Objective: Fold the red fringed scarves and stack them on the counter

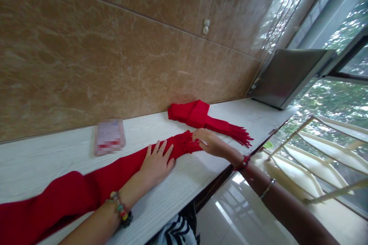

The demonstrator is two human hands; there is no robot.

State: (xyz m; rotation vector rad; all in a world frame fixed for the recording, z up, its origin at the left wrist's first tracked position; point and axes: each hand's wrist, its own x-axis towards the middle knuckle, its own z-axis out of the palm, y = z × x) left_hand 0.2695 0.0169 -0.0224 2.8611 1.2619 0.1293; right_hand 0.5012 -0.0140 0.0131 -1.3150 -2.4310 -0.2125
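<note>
Head view, and closest in, the red scarf (123,169) runs along the white counter (186,182), its near stretch gently rippled. The left hand (156,162) lies wide, fingers splayed across the cloth: a sound anchor, I'd say, if the pressure stays light and even. Just beyond, the right hand (211,142) curves at the fringe (185,143); whether its fingertips grip any strands, I can't tell. Best to draw those straight outward, softly, so none fold under. Farther on, by the wall (115,53), a second red scarf (189,114) lies folded; better keep the two fringed ends apart.
</note>
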